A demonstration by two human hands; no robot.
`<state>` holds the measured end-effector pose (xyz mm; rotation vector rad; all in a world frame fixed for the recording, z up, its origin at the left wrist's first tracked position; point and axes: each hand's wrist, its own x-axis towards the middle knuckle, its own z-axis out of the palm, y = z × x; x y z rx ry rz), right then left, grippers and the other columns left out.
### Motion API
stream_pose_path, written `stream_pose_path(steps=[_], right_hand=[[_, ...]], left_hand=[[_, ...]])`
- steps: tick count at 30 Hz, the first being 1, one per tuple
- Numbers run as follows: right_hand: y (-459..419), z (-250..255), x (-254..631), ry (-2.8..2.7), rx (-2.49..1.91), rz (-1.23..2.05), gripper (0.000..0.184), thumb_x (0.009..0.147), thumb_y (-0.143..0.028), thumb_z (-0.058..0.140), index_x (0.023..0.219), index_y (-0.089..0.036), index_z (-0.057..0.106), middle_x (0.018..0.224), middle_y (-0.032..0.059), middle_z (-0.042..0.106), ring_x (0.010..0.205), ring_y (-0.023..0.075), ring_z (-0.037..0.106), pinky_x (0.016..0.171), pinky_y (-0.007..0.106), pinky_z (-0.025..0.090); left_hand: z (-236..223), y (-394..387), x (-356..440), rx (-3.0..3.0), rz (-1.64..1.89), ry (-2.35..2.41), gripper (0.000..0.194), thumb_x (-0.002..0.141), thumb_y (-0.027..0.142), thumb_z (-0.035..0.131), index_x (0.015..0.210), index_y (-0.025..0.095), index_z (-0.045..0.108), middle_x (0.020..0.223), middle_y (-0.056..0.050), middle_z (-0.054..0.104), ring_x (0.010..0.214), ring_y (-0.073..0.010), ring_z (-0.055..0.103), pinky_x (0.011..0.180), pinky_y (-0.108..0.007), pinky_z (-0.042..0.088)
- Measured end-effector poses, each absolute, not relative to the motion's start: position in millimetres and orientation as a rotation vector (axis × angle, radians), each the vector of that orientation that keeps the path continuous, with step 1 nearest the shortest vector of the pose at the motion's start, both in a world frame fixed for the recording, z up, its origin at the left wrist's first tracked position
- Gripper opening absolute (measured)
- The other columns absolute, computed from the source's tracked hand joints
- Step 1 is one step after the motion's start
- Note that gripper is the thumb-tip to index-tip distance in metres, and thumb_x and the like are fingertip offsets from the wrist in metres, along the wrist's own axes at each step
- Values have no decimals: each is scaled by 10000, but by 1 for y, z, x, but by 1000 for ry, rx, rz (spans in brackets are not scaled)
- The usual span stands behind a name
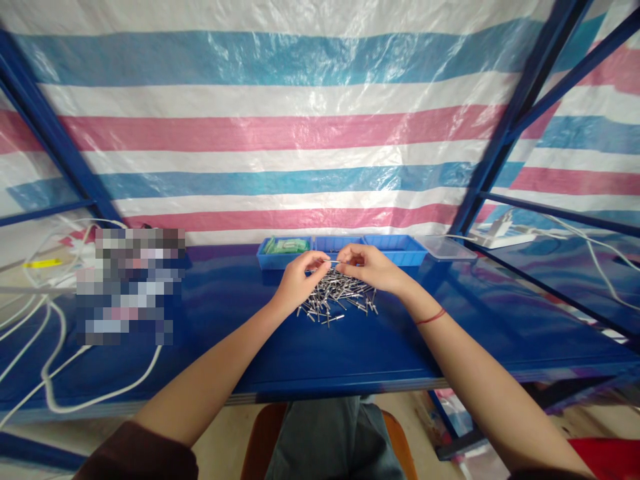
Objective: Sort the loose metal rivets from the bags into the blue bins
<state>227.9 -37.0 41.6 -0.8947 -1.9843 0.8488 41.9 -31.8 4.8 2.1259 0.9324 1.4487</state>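
1. A big plastic sheet (320,130) with red, white and blue stripes hangs behind both hands, like a wall.
2. A shiny blue table (225,347) spreads out under the hands and far to both sides of them.
3. Blue metal posts (505,137) stand well apart from the hands, on the left and on the right.
4. A brown chair (263,440) is below the hands, with the person's legs (330,440) on it, in gray-green pants.
5. White cords (60,373) loop about on the table, well to the left of the left hand.
6. A long blue box (400,259) with three parts sits just past the hands. Its left part has green packs (286,246) in it.
7. A see-through lid (450,249) lies past the right hand, beside the right end of the box.
8. A messy pile of shiny metal pins (340,297) lies on the table, right under the hands.
9. The left hand (300,277) and the right hand (373,267) are close together, fingers bent. Each one pinches with its thumb and fingertips.
10. A red string (431,318) goes around the right arm, near the wrist.
11. A thin pin (334,261) is held between the two hands, above the pile. It looks like just one, but it is too small to be sure.
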Motion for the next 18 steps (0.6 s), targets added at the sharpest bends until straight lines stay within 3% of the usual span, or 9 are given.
stream_pose_path(steps=[6,12,18], right_hand=[[-44,45,224,-2010,-888,733,272,770,-409,606,679,-168,518,605,-37,450,562,86,394,539,254,331],[-16,36,232,-1837,-1104,160,283,854,-416,497,712,-174,536,629,4,535,579,122,460,594,269,349],[11,21,238,-1879,-1434,-158,293,842,-413,514,960,-156,592,824,104,628,735,206,561,655,292,381]], left_hand=[[4,-34,43,2276,1323,996,211,894,324,458,880,170,601,842,-38,640,800,-152,609,758,-279,487],[2,-32,41,2396,1301,1044,290,903,298,444,1154,191,541,1015,-68,640,910,-168,606,832,-314,470],[4,-33,37,2727,930,884,142,839,232,530,896,208,657,886,-36,662,842,-172,597,815,-319,454]])
